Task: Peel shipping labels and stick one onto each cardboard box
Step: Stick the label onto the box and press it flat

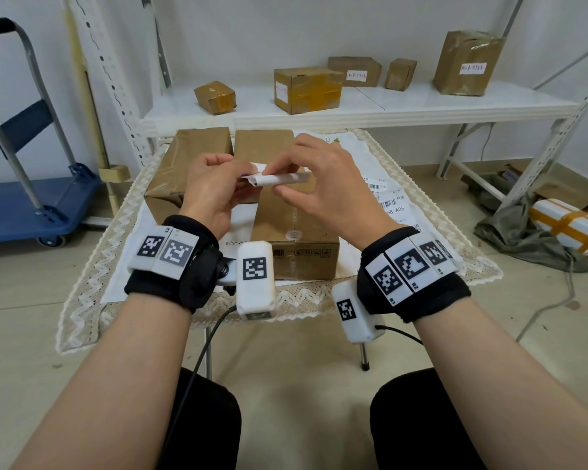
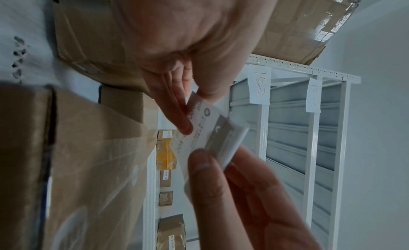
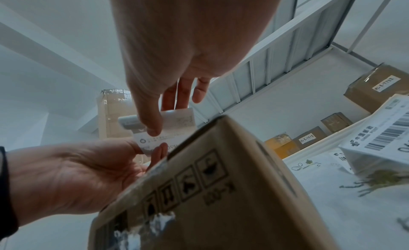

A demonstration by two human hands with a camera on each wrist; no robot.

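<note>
Both hands hold one white shipping label (image 1: pixel 280 178) in the air above two brown cardboard boxes on the small table. My left hand (image 1: pixel 243 174) pinches the label's left end, seen close in the left wrist view (image 2: pixel 194 112). My right hand (image 1: pixel 273 176) pinches the label's curled-up corner (image 2: pixel 228 140) between thumb and fingers (image 3: pixel 166 117). The left box (image 1: pixel 184 157) is wrapped in tape. The right box (image 1: pixel 286 225) stands directly under the label, its printed side (image 3: pixel 199 183) facing me. A stack of printed labels (image 1: pixel 391 201) lies right of the boxes.
The table (image 1: pixel 92 300) carries a lace-edged cloth. Behind it a white shelf (image 1: pixel 421 106) holds several cardboard boxes, some with handwritten tags. A blue trolley (image 1: pixel 21 205) stands at the left. Cloth and taped parcels (image 1: pixel 557 222) lie on the floor at the right.
</note>
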